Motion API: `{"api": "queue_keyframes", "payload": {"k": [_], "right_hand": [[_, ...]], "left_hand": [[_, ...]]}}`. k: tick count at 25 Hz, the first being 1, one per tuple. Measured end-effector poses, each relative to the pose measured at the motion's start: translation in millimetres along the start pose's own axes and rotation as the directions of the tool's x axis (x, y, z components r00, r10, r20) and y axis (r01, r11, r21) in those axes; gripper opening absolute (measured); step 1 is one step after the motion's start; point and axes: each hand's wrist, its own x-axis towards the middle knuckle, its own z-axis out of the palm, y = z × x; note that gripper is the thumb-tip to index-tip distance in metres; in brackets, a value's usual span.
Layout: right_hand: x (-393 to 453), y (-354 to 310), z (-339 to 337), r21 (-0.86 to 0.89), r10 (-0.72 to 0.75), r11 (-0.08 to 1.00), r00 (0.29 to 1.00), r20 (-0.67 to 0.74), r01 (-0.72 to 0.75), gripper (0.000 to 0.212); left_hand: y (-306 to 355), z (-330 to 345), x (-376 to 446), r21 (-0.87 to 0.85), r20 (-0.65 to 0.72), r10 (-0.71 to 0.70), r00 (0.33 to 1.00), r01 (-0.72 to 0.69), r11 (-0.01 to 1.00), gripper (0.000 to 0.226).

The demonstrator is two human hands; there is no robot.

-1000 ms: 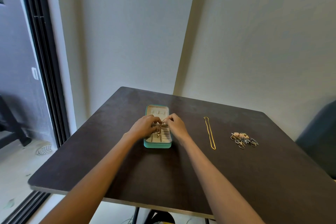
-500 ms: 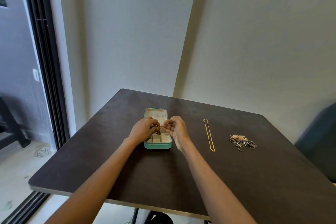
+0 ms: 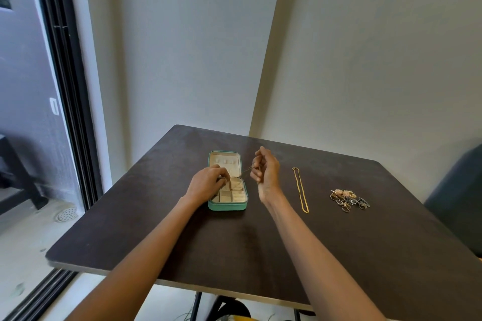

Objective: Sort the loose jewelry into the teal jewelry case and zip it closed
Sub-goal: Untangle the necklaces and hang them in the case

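Half a second back both hands were bunched together over the case; now the right hand [image 3: 266,173] has lifted and drawn off to the right, clear of the box, while the left hand [image 3: 207,185] has kept its place over the tray. A thin chain [image 3: 247,169] runs between them — the right pinches one end with curled fingers, the left pinches the other down among the compartments. The case [image 3: 227,206] lies open near the middle of the table [image 3: 234,255], lid flat toward the wall, zip undone.

By my reckoning this is the necklace step, barely under way: one fine chain being fed in, nothing else sorted. Next the right hand must bring its end down without letting the chain snag on a divider, then go for the rest. A gold necklace [image 3: 300,190] lies stretched out to the right, well apart from the case, and beyond it a small pile of rings [image 3: 348,199] and the like — too small to tell piece from piece.

That table is dark and matte, pushed into a corner of plain pale walls. A dark-framed sliding door [image 3: 67,112] stands at the left, with a floor drain [image 3: 66,214] outside.
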Motion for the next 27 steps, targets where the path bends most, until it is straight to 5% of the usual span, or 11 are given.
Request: {"api": "queue_keyframes", "payload": {"k": [12, 15, 17, 22, 27], "right_hand": [[-3, -38, -13, 0.145, -0.104, 0.983, 0.994, -0.038, 0.109, 0.036], [-4, -41, -15, 0.023, -0.088, 0.996, 0.994, -0.064, 0.09, 0.036], [-4, -37, -16, -0.233, -0.044, 0.972, 0.996, -0.077, 0.025, 0.034], [-4, -3, -31, -0.791, 0.153, 0.597, 0.987, -0.048, -0.131, 0.022], [0, 24, -36, -0.896, 0.35, 0.395, 0.935, -0.056, -0.201, 0.019]], "left_hand": [[6, 3, -4, 0.052, 0.008, -0.011, 1.0, 0.011, 0.999, 0.028], [7, -2, -4, 0.083, 0.041, 0.015, 0.999, -0.018, 0.996, 0.025], [7, -3, -3, 0.101, 0.051, 0.029, 0.998, -0.034, 0.994, 0.024], [4, -2, -1, 0.094, 0.095, 0.053, 0.994, -0.062, 0.994, 0.02], [7, -2, 0, 0.185, 0.067, 0.211, 0.975, -0.22, 0.958, 0.03]]}}
